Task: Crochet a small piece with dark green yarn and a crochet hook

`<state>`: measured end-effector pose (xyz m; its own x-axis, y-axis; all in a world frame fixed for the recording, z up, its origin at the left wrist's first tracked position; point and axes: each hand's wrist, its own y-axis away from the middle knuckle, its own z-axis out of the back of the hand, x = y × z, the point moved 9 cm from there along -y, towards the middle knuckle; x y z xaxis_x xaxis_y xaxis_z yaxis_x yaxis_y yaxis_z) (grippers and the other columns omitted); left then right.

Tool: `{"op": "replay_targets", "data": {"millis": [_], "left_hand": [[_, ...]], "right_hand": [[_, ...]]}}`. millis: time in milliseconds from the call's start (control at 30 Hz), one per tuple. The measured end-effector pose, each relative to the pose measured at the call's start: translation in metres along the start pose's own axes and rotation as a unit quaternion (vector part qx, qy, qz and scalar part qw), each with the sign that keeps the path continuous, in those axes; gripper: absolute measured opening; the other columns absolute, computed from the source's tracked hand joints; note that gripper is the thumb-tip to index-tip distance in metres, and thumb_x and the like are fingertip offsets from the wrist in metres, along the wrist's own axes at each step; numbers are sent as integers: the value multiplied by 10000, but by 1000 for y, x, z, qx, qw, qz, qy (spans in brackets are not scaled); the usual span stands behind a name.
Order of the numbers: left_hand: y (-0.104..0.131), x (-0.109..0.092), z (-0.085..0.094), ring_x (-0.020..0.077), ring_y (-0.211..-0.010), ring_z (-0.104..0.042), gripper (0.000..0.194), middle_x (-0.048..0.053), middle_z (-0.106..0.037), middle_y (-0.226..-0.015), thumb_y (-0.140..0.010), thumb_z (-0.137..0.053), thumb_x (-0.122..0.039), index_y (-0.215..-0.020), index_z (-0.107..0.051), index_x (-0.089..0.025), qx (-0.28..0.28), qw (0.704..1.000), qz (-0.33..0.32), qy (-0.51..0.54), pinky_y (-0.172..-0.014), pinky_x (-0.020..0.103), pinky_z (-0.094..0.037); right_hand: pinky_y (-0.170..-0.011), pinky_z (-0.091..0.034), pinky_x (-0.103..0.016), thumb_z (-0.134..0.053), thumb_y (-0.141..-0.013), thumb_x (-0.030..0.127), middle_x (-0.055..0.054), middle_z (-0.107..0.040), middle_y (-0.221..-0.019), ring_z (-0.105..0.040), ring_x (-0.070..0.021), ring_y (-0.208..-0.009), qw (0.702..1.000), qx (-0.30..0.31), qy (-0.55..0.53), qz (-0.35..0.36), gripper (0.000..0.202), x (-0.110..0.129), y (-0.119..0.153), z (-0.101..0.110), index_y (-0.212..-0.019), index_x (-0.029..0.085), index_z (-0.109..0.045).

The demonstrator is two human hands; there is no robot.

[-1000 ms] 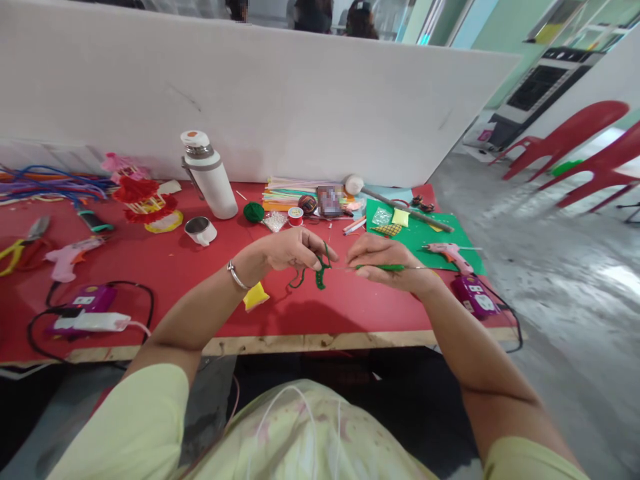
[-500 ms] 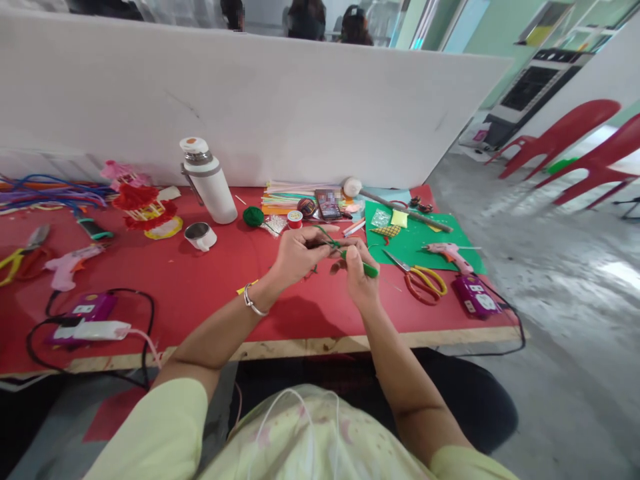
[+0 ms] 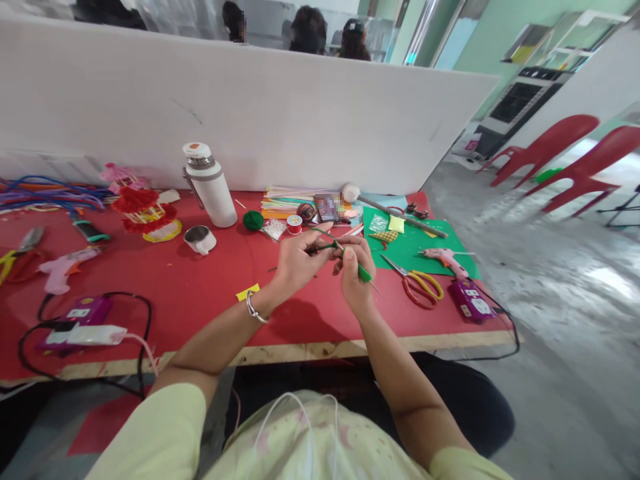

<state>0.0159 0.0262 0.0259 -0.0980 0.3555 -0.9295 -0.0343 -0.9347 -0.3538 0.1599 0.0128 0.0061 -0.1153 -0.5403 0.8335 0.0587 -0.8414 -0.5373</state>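
Note:
Over the middle of the red tabletop my two hands are close together. My right hand [image 3: 357,270] is closed around the green handle of a crochet hook [image 3: 364,273], whose thin metal shaft points toward my left fingers. Green yarn [image 3: 327,246] is pinched in my left hand [image 3: 299,257], and a strand arcs over the fingers by the hook's tip. The exact loops there are too small to make out. Behind my hands lies a ball of dark green yarn [image 3: 253,221], beside a packet of white beads [image 3: 275,230] and a red thread spool [image 3: 295,224].
To the right lie scissors [image 3: 417,283], a pink glue gun [image 3: 447,259] on a green sheet [image 3: 435,245] and a purple power outlet [image 3: 470,300]. At left stand a white flask [image 3: 213,190], a metal cup [image 3: 200,239] and a red paper craft [image 3: 145,210]. A white partition [image 3: 300,120] rises behind.
My right hand has turned the hook's handle to a steeper tilt, and its thin rear end now shows. My left hand stays on the yarn. The view has shifted slightly.

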Motion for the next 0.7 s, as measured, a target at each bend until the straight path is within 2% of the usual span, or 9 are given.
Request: {"op": "replay_targets", "data": {"millis": [133, 233, 333, 367, 433, 533, 633, 700], "left_hand": [[-1, 1, 0, 121, -709, -641, 106, 45, -774, -880, -818, -762, -256, -864, -776, -162, -8, 1000, -6, -3, -637, 222, -492], [-4, 5, -2, 103, -627, -566, 226, 18, -725, -785, -773, -797, -258, -978, -807, -166, 1, 998, 23, 56, -565, 218, -437], [-6, 13, -3, 69, -506, -441, 320, -25, -622, -636, -735, -826, -275, -1038, -830, -172, 27, 981, 99, 164, -471, 214, -326], [-6, 17, -3, 61, -475, -405, 285, -35, -577, -586, -737, -826, -287, -996, -839, -170, 37, 971, 128, 197, -446, 213, -286], [-6, 20, -4, 66, -480, -443, 229, -23, -568, -568, -751, -832, -313, -926, -847, -165, 75, 952, 171, 242, -434, 207, -261], [-5, 21, -7, 25, -441, -349, 261, -17, -615, -617, -695, -897, -270, -930, -851, -166, 145, 927, 210, 277, -414, 205, -216], [-5, 18, -9, 23, -462, -365, 359, 22, -690, -700, -635, -939, -218, -979, -858, -156, 202, 917, 217, 266, -415, 206, -217], [-9, 16, -7, 34, -485, -405, 387, 49, -724, -754, -615, -950, -204, -988, -861, -148, 211, 923, 205, 247, -414, 207, -209]], "right_hand": [[-561, -523, -281, -522, -1050, 520, -65, -632, -1044, -610, -137, -742, 991, -134, -30, -3, 384, 0, 2, 9, -902, 224, -716], [-542, -501, -274, -563, -1025, 538, -55, -637, -1033, -563, -110, -660, 982, -180, -61, -8, 374, -2, 3, 8, -881, 226, -713], [-568, -531, -284, -584, -985, 604, -46, -635, -980, -563, -116, -651, 972, -193, -125, -42, 421, -12, 0, 8, -827, 225, -679], [-567, -541, -287, -596, -965, 627, -42, -638, -958, -563, -118, -642, 969, -189, -149, -56, 438, -16, -2, 9, -803, 226, -665], [-545, -550, -284, -637, -915, 665, -34, -648, -914, -553, -114, -609, 962, -171, -196, -80, 470, -23, -6, 8, -747, 225, -645], [-464, -516, -246, -729, -826, 690, -14, -637, -815, -505, -84, -528, 952, -101, -267, -108, 519, -29, -14, 4, -647, 215, -623], [-406, -497, -226, -779, -781, 692, -8, -628, -742, -497, -76, -485, 945, -10, -297, -136, 549, -33, -19, -1, -592, 203, -615], [-403, -517, -227, -798, -769, 688, -13, -645, -734, -521, -81, -488, 943, 29, -295, -150, 550, -36, -21, 0, -587, 197, -631]]}}
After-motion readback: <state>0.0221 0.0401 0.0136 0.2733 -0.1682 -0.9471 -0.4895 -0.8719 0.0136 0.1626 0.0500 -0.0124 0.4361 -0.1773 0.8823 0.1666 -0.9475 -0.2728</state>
